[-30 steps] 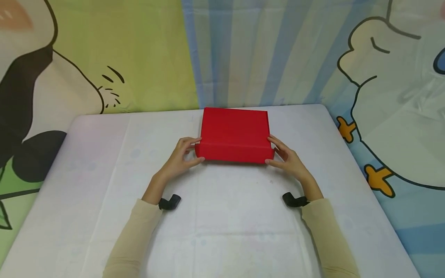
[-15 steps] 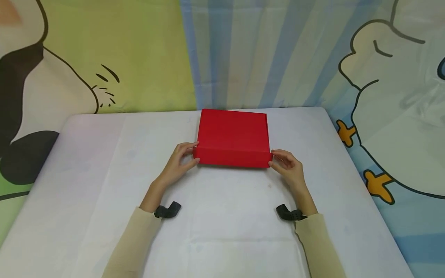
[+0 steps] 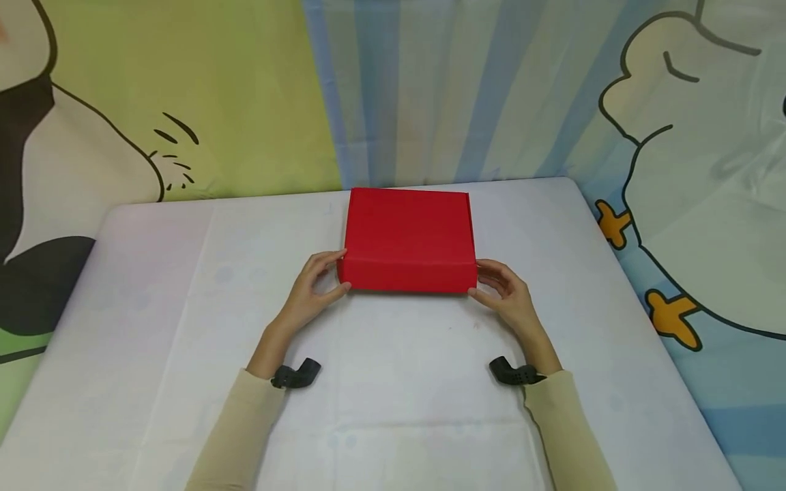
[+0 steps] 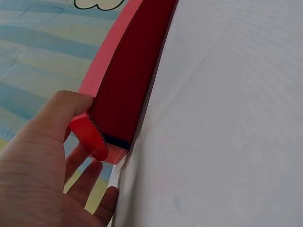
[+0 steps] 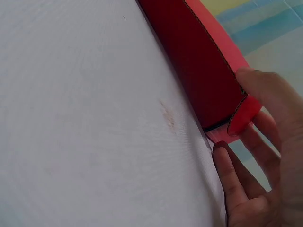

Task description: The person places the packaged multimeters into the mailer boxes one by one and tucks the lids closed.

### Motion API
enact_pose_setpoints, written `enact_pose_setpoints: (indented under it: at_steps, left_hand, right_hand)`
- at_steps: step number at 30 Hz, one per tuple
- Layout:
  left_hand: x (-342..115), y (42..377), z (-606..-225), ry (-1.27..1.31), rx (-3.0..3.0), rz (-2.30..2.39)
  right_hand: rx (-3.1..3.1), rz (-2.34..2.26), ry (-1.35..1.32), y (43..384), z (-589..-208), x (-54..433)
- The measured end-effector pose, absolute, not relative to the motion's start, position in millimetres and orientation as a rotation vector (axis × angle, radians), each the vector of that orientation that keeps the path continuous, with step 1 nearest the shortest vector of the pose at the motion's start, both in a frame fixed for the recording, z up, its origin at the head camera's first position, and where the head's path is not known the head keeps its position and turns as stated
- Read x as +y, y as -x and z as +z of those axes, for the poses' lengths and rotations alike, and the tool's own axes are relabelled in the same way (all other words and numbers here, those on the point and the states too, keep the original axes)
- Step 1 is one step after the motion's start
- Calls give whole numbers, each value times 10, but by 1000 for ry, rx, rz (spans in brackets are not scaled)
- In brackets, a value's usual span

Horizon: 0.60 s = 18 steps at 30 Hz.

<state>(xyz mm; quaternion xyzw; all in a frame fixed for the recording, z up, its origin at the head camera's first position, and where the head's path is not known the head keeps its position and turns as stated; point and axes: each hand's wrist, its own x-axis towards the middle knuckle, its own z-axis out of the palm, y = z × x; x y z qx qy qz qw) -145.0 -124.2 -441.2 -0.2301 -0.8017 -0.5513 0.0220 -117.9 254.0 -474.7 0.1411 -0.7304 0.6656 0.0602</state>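
Observation:
A red cardboard box (image 3: 408, 226) lies on the white-covered table, its lid down and its front flap (image 3: 407, 275) facing the person. At the box's front left corner my left hand (image 3: 305, 294) pinches the flap edge and small side tab (image 4: 91, 137) between thumb and fingers. On the opposite corner my right hand (image 3: 514, 300) does likewise, its thumb on the flap edge and its fingers behind the right side tab (image 5: 245, 116). Both wrist views show the flap standing a little away from the dark red front wall. What the box contains is hidden.
The white tabletop (image 3: 405, 409) stretches around the box, its back edge just behind it. A printed curtain (image 3: 245, 95) hangs behind and beside the table. Black wrist mounts (image 3: 297, 374) sit at both wrists.
My right hand has drawn toward the person along the box's right side, fingers now nearer the front corner. The right side tab sticks out less. My left hand keeps its corner.

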Motion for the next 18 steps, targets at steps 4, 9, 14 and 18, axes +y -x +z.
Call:
enact_pose_setpoints:
  at_steps: [4,9,14,18]
  left_hand:
    - [-1243,1444,-4418,732,-2468,-1683]
    - [-1249,1429,-4446,759,-2420,-1722]
    - [-1245,1438,-4451,759,-2421,-1729]
    - [-1242,1450,-4433,754,-2435,-1712]
  right_hand:
    - [-2243,1970,-477,1160,-4664,2506]
    - [-2276,1932,-485,1100,-4553,2447]
    - [-2266,1929,-497,1098,-4534,2449]
    - [-2253,1947,-496,1140,-4626,2502]
